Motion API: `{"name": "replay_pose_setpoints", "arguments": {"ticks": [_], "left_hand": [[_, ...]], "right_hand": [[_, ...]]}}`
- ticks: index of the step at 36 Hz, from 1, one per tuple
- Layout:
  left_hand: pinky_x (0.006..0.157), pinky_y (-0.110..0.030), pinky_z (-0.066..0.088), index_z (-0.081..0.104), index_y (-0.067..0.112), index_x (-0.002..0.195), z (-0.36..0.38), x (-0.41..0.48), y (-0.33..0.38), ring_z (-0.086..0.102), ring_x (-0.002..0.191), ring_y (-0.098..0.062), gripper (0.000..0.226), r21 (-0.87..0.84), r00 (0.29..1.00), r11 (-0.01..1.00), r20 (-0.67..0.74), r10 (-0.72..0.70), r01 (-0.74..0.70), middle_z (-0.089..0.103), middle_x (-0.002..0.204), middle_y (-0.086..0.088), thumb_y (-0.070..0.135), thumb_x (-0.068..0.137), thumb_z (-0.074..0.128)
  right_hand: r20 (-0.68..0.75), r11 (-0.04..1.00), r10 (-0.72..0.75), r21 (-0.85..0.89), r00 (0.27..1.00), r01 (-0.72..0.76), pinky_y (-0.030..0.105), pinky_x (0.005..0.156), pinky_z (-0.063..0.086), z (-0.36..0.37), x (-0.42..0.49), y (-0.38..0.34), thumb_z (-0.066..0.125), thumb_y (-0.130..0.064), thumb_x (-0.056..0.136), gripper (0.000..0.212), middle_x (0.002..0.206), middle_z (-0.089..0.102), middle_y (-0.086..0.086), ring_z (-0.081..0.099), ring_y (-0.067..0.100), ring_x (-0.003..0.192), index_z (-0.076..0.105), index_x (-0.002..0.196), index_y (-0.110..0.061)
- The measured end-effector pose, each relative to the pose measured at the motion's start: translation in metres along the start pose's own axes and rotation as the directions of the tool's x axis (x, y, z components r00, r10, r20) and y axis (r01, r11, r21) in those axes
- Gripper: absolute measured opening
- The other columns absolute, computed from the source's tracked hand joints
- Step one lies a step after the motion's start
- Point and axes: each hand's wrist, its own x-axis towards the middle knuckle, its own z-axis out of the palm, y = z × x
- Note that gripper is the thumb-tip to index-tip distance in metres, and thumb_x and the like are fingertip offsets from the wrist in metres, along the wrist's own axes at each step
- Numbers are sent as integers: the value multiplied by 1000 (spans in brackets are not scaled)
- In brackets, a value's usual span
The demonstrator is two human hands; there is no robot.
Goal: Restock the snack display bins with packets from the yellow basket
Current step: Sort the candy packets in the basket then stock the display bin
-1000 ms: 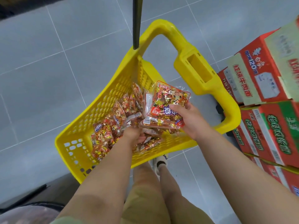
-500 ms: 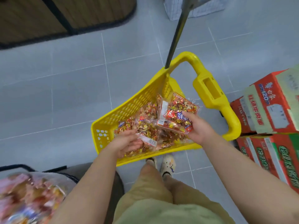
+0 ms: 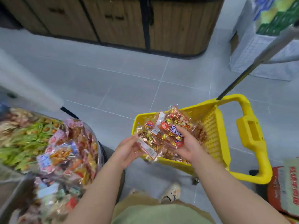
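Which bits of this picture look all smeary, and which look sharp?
Head view: the display-bin snacks at the left are smeared, worst toward the bottom corner; the packets held by the left hand and right hand look fairly sharp, as does the yellow basket; the box at the top right is blurred too.

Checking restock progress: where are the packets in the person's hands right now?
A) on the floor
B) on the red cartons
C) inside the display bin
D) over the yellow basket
D: the left hand and right hand hold the packets over the yellow basket, short of the display bin.
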Motion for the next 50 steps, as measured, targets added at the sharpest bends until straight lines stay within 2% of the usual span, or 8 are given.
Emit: {"name": "replay_pose_setpoints", "arguments": {"ticks": [12,19,25,32,37,40,43,50], "left_hand": [[67,-30,57,53,5,106,-125,-103,21,65,74,-21,17,-221,914,931,-352,201,-290,66,88,-11,-2,91,57],[111,-32,33,46,54,110,-223,-177,21,34,137,-21,56,756,707,612,-301,640,-232,31,144,6,39,71,83],[116,-26,17,38,28,145,-270,-214,21,20,144,-16,91,887,766,455,-237,598,-81,27,154,1,45,67,83],[109,-19,21,43,15,144,-323,-242,23,37,136,-16,51,892,675,450,-305,671,-45,44,148,-4,17,95,55],[88,-19,42,52,21,136,-363,-269,17,58,109,-9,39,737,671,671,-455,585,-85,60,128,1,17,98,53],[68,-25,58,57,14,124,-387,-283,10,66,80,-8,28,184,758,932,-544,361,-312,64,103,-2,9,97,54],[67,-42,60,58,15,114,-413,-296,6,70,83,-29,22,-321,800,817,-543,256,-480,70,104,-11,11,92,58],[73,-40,56,51,10,130,-445,-300,28,69,99,-26,58,-295,758,786,-574,309,-543,66,122,-8,27,77,67]], "right_hand": [[153,969,14,-245,988,24,37,66,56,146,-12,89,65,-15,81,29,106,68,17,68,29,88,62,109,-8],[164,934,104,-356,981,-40,29,46,53,237,-27,182,64,-14,86,15,78,72,10,69,21,61,63,100,-9],[132,896,275,-396,952,-204,39,66,52,300,-51,258,56,-20,91,21,88,65,14,63,28,72,56,110,-9],[131,846,366,-459,921,-271,42,70,53,353,-64,314,59,-25,90,28,101,67,15,63,30,85,59,112,-8],[90,788,384,-550,919,-275,52,91,46,381,-63,339,68,-34,83,25,77,71,13,64,30,82,63,92,-11],[77,787,372,-555,925,-270,42,69,54,395,-61,348,73,-31,79,25,83,70,16,64,30,83,61,93,-13],[56,786,359,-556,932,-270,45,74,55,404,-56,354,78,-31,73,35,99,56,18,58,34,91,57,97,-19],[146,768,385,-598,911,-229,41,58,56,416,-48,362,80,-27,66,52,95,70,18,70,32,79,59,111,-16]]}}
